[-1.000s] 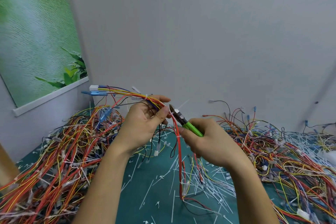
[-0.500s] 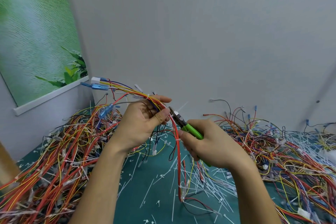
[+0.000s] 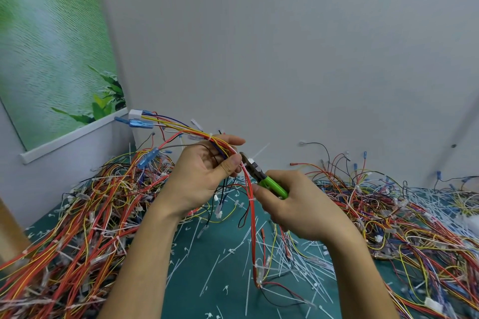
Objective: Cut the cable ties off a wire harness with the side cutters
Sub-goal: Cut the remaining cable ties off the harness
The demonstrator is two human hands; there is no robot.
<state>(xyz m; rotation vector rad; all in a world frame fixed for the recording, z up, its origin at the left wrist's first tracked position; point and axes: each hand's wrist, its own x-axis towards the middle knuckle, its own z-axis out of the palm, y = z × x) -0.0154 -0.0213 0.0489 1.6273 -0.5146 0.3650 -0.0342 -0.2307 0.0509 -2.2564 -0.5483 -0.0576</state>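
Bright, even light; soft shadows; wide-angle warp at edges; sharp centre.

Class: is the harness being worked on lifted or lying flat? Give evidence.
Lifted. The left hand grips the harness above the mat; its red wires hang down.

Left hand (image 3: 199,179) raised, pinching wire harness (image 3: 181,134); right hand (image 3: 300,207) gripping side cutters (image 3: 274,185); forearms angled inward.

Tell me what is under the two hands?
Under the left hand and right hand, cut white cable ties litter the teal mat and the harness's red wires hang down. The forearms hide the rest.
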